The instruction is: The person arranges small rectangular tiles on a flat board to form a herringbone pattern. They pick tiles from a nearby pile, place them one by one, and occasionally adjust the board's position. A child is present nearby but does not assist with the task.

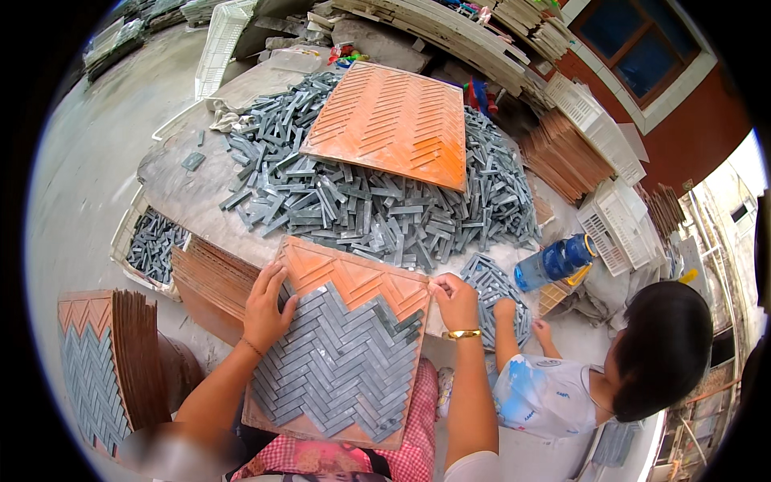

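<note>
Across my lap leans an orange herringbone tile tray (353,265), its upper edge against the work table. Grey strip tiles (341,365) fill most of its grooves in a zigzag pattern; the grooves along the top are bare. My left hand (269,309) grips the tray's upper left edge, with the thumb over the tiles. At the upper right corner my right hand (455,299), a gold bracelet on its wrist, is closed on the edge. Beyond the tray lies a heap of loose grey tiles (353,205), with another orange tray (393,120) on top, its grooves unfilled.
A child (578,369) at my right reaches toward a small tile pile (490,289). Near it lies a blue bottle (554,261). Stacked trays (136,353) stand at my left, by a white crate of tiles (124,233). More trays (566,157) and white crates (618,225) stand right.
</note>
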Motion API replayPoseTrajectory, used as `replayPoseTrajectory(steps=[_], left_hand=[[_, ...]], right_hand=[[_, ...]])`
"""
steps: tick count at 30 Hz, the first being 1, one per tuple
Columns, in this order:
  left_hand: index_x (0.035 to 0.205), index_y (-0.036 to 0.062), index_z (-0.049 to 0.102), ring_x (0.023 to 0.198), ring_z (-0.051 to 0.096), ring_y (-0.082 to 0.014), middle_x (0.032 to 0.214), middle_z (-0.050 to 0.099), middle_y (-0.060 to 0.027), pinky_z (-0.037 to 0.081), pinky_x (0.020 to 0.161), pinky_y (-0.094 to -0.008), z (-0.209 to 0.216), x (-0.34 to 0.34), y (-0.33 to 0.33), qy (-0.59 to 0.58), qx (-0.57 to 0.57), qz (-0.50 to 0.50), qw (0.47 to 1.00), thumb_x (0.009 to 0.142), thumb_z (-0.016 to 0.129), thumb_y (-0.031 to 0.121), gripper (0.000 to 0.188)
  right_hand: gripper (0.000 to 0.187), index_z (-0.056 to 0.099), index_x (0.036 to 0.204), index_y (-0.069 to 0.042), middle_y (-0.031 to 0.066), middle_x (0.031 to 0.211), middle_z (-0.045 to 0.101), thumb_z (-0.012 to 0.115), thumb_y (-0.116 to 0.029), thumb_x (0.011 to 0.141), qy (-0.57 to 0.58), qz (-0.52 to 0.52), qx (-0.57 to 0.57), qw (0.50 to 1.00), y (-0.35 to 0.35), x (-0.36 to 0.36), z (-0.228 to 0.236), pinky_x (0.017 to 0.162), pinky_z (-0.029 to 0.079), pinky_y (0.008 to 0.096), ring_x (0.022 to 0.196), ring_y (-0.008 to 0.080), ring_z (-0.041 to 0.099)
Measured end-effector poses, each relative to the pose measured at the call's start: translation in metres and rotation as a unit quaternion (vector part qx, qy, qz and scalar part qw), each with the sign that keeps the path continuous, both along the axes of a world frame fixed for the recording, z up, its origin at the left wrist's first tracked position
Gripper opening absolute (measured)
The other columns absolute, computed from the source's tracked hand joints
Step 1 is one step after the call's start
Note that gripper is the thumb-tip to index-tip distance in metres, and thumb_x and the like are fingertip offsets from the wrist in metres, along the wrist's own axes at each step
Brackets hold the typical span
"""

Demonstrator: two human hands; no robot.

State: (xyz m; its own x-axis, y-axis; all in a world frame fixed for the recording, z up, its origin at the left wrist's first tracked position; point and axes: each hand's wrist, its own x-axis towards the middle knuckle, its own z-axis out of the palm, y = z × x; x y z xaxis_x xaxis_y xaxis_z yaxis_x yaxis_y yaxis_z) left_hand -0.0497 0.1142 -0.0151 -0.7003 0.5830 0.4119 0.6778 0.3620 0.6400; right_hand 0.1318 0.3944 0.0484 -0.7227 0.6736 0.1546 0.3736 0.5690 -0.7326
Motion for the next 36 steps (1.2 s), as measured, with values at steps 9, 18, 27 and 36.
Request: replayPoseTrajectory(steps=[9, 18, 27, 36], left_hand=[[0.122, -0.0014, 0.051, 0.127, 0.042, -0.0356, 0.131, 0.049, -0.0191, 0.037, 0.104, -0.0408, -0.001, -0.001, -0.001, 0.021, -0.02, 0.007, 1.0, 0.076, 0.067, 0.01, 0.05], [0.121, -0.0028, 0.052, 0.126, 0.044, -0.0362, 0.13, 0.05, -0.0201, 0.038, 0.103, -0.0403, -0.003, -0.001, 0.002, 0.025, -0.023, 0.005, 0.999, 0.077, 0.068, 0.012, 0.049], [0.128, -0.0011, 0.047, 0.133, 0.035, -0.0337, 0.136, 0.045, -0.0183, 0.027, 0.109, -0.0459, 0.008, -0.002, -0.005, 0.057, -0.132, 0.005, 0.99, 0.079, 0.068, 0.024, 0.059], [0.141, 0.0029, 0.034, 0.14, 0.023, -0.0279, 0.149, 0.031, -0.0116, 0.016, 0.112, -0.0504, 0.029, 0.085, 0.079, 0.145, -0.187, -0.186, 0.954, 0.084, 0.057, 0.047, 0.075]], right_hand=[[0.006, 0.066, 0.082, -0.001, 0.0071, 0.071, 0.064, 0.067, -0.004, 0.077, 0.043, -0.025, 0.031, 0.998, -0.029, 0.035, -0.017, 0.058, 0.047, 0.0269, 0.062, 0.0141, 0.061], [0.005, 0.065, 0.08, -0.003, 0.0098, 0.073, 0.063, 0.068, -0.004, 0.076, 0.11, -0.007, 0.121, 0.987, -0.074, 0.032, -0.027, 0.058, 0.048, 0.0331, 0.063, 0.0244, 0.06], [0.008, 0.067, 0.079, -0.001, 0.0118, 0.073, 0.066, 0.071, -0.007, 0.076, 0.128, -0.096, 0.002, 0.987, -0.133, 0.124, -0.046, 0.058, 0.05, 0.0306, 0.064, 0.0237, 0.064], [0.013, 0.068, 0.084, -0.001, 0.0132, 0.081, 0.069, 0.067, -0.013, 0.082, 0.051, -0.128, -0.051, 0.989, -0.149, 0.156, -0.03, 0.072, 0.052, 0.0343, 0.077, 0.0261, 0.066]])
